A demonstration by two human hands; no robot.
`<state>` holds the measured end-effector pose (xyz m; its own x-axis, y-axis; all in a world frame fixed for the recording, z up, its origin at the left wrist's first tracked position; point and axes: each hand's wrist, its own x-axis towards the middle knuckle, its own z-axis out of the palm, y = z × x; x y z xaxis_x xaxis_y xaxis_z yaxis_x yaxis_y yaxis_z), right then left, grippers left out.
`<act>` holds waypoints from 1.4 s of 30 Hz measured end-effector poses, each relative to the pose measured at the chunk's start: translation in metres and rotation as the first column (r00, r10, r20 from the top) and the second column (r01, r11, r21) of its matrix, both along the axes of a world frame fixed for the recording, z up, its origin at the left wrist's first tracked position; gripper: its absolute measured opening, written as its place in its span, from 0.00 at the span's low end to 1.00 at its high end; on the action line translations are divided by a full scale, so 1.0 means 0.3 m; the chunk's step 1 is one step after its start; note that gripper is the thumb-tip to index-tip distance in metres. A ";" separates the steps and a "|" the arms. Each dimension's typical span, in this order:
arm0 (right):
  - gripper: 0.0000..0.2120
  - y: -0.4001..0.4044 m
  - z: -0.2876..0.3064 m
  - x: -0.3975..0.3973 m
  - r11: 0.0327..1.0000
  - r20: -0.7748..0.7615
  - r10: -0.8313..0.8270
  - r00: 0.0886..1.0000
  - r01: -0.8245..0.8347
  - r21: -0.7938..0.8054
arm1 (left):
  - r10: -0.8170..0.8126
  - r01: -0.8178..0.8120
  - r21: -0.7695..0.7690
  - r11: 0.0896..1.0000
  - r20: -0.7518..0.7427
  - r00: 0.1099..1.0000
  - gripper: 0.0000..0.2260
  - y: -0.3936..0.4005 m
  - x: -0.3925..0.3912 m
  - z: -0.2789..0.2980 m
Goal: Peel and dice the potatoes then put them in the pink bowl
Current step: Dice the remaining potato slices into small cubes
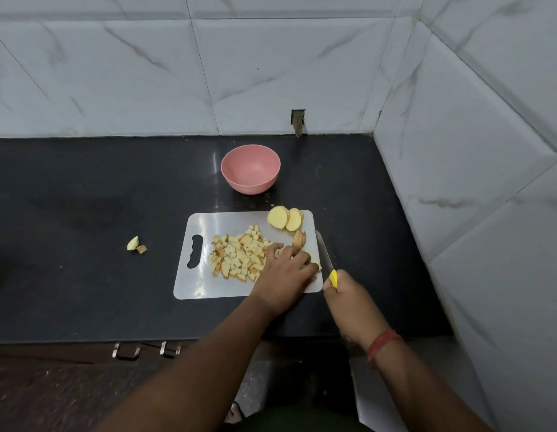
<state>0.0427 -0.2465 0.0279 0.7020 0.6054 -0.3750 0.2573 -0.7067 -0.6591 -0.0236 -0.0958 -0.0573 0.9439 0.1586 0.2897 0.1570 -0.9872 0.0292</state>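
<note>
Head view: the dicing step is in hand. On the dark surface (84, 198) lies a white cutting board (190, 285), set toward the right edge. A heap of diced potato (236, 255) covers its middle. At its far right corner lean thick potato slices (285, 218), not yet cut, with a smaller slice (299, 239) just below them.

The left hand (286, 271) lies fingers curled over a piece near the board's right edge; what it holds is mostly hidden. The right hand (345, 291) grips the yellow handle of a knife (325, 255), blade pointing away, just beside the board's right edge.

The pink bowl (250, 169) stands beyond the board's far edge, with nothing visible inside. Two scraps (136, 244) lie well to the left.

Next, I judge, the blade must come down across the held piece, clear of the fingertips.
</note>
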 end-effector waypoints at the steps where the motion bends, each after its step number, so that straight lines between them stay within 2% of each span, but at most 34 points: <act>1: 0.10 -0.001 -0.001 0.000 1.000 -0.001 -0.001 1.000 0.001 0.004 | 0.008 -0.008 0.002 1.000 -0.007 1.000 0.09 0.001 0.002 0.001; 3: 0.10 -0.007 -0.003 0.000 1.000 0.002 -0.002 1.000 0.002 -0.001 | 0.027 -0.027 0.010 1.000 -0.016 0.999 0.06 0.011 -0.001 -0.003; 12: 0.10 -0.030 -0.014 0.008 1.000 -0.015 -0.008 1.000 0.008 0.001 | 0.156 -0.157 0.018 0.988 0.020 0.988 0.06 0.071 -0.034 -0.016; 16: 0.11 -0.029 -0.016 0.009 1.000 -0.020 -0.018 1.000 0.019 0.007 | 0.147 -0.147 -0.005 0.989 0.075 0.986 0.09 0.043 -0.031 -0.003; 20: 0.10 -0.021 -0.012 0.006 1.000 0.001 -0.008 1.000 0.008 0.017 | 0.159 -0.159 0.011 0.987 -0.009 0.987 0.13 -0.007 0.013 0.023; 24: 0.10 -0.024 -0.011 0.000 1.000 0.009 0.007 1.000 -0.007 0.000 | 0.167 -0.167 0.011 0.986 -0.107 0.980 0.06 -0.025 0.042 0.055; 28: 0.10 -0.034 -0.017 0.006 1.000 0.014 0.002 1.000 -0.002 -0.001 | 0.196 -0.201 -0.018 0.979 -0.160 0.967 0.09 -0.013 0.029 0.088; 34: 0.09 -0.033 -0.047 0.003 0.988 -0.039 0.033 0.999 -0.039 -0.151 | 0.194 -0.196 0.008 0.981 -0.171 0.966 0.10 0.005 0.028 0.077; 42: 0.05 0.007 -0.070 0.004 0.954 0.019 0.091 0.996 -0.082 -0.288 | 0.224 -0.232 -0.008 0.973 -0.229 0.947 0.11 0.020 0.057 0.090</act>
